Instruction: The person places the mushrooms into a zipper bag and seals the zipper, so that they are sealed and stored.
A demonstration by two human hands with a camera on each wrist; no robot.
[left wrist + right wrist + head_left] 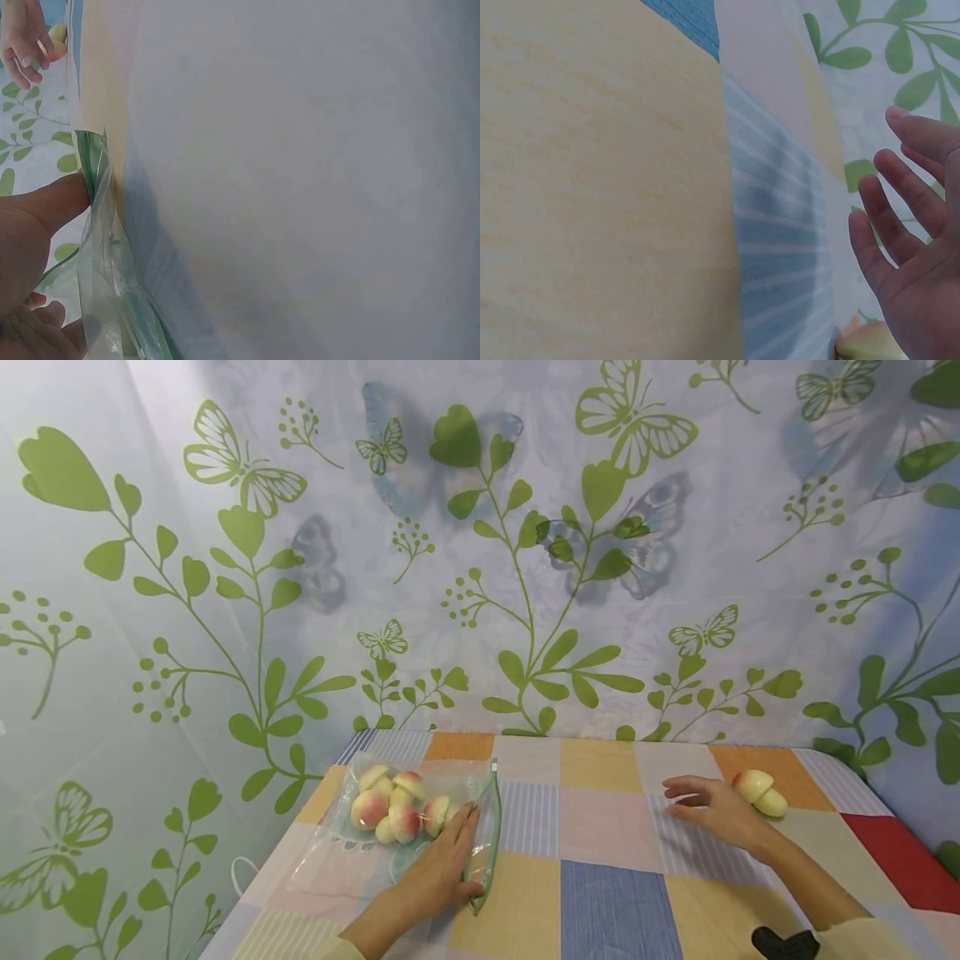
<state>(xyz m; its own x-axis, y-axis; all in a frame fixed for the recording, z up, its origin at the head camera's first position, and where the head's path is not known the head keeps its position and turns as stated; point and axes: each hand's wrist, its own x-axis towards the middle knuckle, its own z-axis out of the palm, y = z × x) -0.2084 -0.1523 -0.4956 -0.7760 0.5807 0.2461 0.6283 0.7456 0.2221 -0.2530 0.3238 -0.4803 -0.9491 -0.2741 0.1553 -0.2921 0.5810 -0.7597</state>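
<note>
A clear zip bag with a green zip edge lies on the left of the table. Inside it are several toy mushrooms with red and cream caps. My left hand rests at the bag's mouth, fingers fairly straight; its thumb touches the green zip edge in the left wrist view. To the right, my right hand hovers over the table, fingers loosely spread and holding nothing. Just beyond its wrist lies a single toy mushroom, partly seen in the right wrist view too.
A patchwork cloth covers the table. Behind it hangs a curtain printed with green leaves and butterflies. A white cord shows beside the left table edge. A black strap is on the right wrist.
</note>
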